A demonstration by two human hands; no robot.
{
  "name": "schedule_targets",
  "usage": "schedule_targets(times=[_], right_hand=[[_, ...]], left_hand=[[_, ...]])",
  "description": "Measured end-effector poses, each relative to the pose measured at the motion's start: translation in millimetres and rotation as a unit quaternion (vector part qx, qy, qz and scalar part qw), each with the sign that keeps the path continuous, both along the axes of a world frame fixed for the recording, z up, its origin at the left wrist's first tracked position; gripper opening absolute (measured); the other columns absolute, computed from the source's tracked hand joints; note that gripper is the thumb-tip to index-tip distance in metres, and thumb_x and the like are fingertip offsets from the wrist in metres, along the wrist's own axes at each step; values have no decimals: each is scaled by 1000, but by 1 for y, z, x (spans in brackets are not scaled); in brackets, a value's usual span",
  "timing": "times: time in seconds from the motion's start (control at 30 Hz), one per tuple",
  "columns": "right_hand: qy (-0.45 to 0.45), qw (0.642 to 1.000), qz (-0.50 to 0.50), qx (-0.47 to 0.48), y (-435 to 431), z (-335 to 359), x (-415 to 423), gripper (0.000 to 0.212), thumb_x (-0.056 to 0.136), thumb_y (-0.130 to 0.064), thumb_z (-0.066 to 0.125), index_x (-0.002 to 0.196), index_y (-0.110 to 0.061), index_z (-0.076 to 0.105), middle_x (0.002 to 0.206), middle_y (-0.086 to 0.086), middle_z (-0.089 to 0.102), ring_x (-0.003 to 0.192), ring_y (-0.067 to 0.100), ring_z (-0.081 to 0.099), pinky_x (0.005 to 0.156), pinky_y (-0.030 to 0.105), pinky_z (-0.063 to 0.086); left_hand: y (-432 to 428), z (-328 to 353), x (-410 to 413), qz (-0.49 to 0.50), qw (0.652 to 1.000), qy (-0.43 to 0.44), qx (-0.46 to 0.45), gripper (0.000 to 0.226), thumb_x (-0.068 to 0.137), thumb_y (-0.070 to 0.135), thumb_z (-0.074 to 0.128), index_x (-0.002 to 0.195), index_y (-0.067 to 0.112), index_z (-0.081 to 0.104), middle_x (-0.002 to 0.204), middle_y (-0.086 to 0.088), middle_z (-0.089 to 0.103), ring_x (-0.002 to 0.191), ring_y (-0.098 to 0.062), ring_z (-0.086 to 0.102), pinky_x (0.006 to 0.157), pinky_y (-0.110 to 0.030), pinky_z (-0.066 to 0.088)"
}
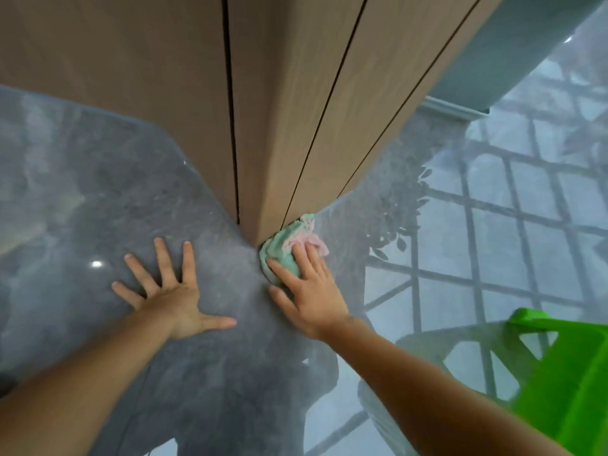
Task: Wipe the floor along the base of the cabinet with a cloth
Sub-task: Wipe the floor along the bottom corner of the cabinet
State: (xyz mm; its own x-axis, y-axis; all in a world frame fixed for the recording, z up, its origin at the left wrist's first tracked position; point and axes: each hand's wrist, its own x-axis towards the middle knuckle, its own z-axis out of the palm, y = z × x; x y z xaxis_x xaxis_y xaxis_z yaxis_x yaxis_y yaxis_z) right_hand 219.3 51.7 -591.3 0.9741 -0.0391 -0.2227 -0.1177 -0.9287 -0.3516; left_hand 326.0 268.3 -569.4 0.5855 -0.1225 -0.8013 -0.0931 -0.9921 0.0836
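Head cam: no containers w/ visible contents. Cloth [285, 245], mint green w/ pink patch, crumpled, lies on glossy grey floor [98, 199] touching the wood cabinet [269, 126] base at its corner. Right hand [307, 291] pressed flat on cloth, fingers spread, not clenched. Left hand [171, 296] open, palm down on bare floor, fingers splayed, apart from cloth. Green plastic object [572, 373] at lower right, type unclear.
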Motion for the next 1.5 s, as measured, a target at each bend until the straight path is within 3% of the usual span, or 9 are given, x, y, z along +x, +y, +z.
schedule_targets(times=[0.07,0.27,0.43,0.67,0.93,1.07,1.2,1.33,1.5], right_hand=[[-16,996,60,-58,-48,-5,0,52,97,-54,31,146,-36,37,160,17,23,149,37,12,122,44,5],[144,946,-277,-90,-158,19,28,63,92,-68,23,150,-43,19,164,14,5,150,35,-2,121,49,-4],[94,995,-39,-12,-37,13,20,78,85,-76,27,152,-36,18,164,13,7,150,32,-9,115,41,-17],[18,970,237,-57,-5,-5,7,60,94,-60,38,149,-43,23,164,11,13,152,25,-3,121,52,-6],[203,945,-231,-109,-176,19,50,69,87,-76,18,150,-49,11,165,10,-6,148,40,-11,118,62,-4],[162,977,-100,-95,-93,9,36,81,80,-83,18,147,-48,-10,159,23,-20,141,47,-27,112,63,-16],[91,985,135,-52,8,-7,-6,75,82,-80,26,148,-51,4,161,20,-13,143,46,-24,111,65,-18],[51,964,246,-86,-10,-6,0,63,90,-71,30,146,-56,6,165,8,-5,147,42,-18,115,62,-15],[117,980,84,-139,-102,13,34,60,91,-69,33,147,-51,20,165,2,-5,149,34,-14,121,51,-7]], left_hand=[[1,3,-1,-7,1000,10,13,161,7,102,40,117,37,-58,121,-5,-71,100,-47,-63,102,-77,-12],[1,3,0,-16,999,26,28,161,1,102,33,118,38,-57,122,-5,-71,115,-51,-56,104,-77,-8],[1,2,-1,-17,998,43,40,162,1,102,30,121,36,-56,125,-7,-69,111,-51,-58,103,-77,-8],[4,-2,0,-30,999,18,29,160,4,103,34,122,39,-54,128,-6,-67,98,-45,-66,102,-78,-10],[3,2,-2,-30,999,22,25,161,6,104,33,122,35,-56,126,-8,-68,96,-42,-68,101,-76,-14],[1,4,-3,-34,999,26,19,160,8,103,34,122,35,-56,126,-8,-68,98,-44,-67,97,-74,-20],[0,8,-2,-40,998,35,18,163,7,102,35,128,35,-50,126,-8,-68,96,-44,-67,84,-69,-29],[-2,6,-2,-38,999,20,19,161,7,101,37,123,37,-54,125,-6,-69,97,-44,-65,99,-75,-18],[0,4,-3,-31,999,16,20,159,7,102,37,118,37,-57,123,-6,-70,99,-44,-64,101,-76,-15]])
